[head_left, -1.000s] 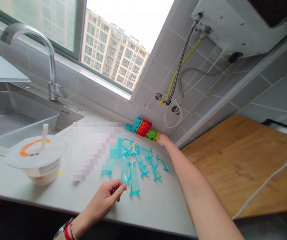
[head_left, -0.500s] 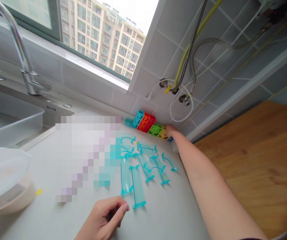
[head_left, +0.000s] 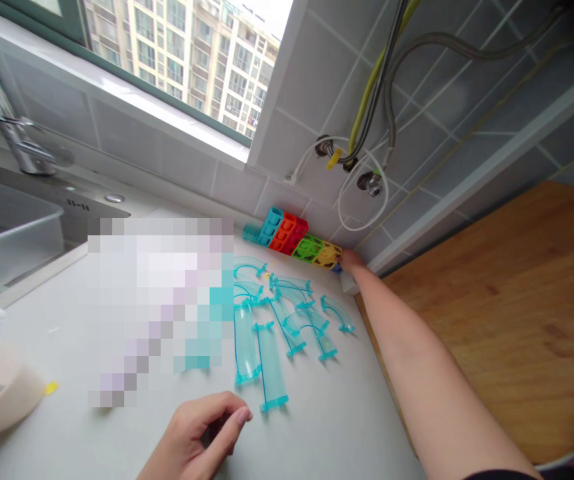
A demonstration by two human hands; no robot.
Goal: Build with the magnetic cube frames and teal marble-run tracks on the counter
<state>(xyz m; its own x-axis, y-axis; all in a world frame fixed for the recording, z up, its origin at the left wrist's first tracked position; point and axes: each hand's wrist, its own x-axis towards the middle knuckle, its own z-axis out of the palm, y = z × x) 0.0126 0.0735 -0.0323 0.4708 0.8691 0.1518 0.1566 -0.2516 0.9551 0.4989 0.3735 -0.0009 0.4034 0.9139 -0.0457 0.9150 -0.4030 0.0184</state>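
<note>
At the back right of the counter, my right hand [head_left: 351,260] is at the end of a row of coloured plastic blocks. Its fingers are closed around a blue block [head_left: 337,268], mostly hidden by the hand, against the yellow block [head_left: 329,254]. A green block [head_left: 308,247], a red block [head_left: 288,233] and a light blue block [head_left: 271,227] continue the row leftward. My left hand [head_left: 211,427] rests curled near the front, with thumb and forefinger close together and nothing visible in them. Just beyond it lie clear teal track pieces [head_left: 271,367], some straight and some curved.
A sink with a translucent basin [head_left: 17,233] and a faucet [head_left: 21,143] are at the left. A pale container [head_left: 7,400] stands front left beside a small yellow piece [head_left: 51,388]. Part of the counter is pixelated. Hoses [head_left: 387,100] hang on the wall; a wooden panel [head_left: 497,300] stands right.
The view has shifted slightly. My right hand has slid a little rightward along the row, so more of the yellow block shows. My left hand keeps its curled pose.
</note>
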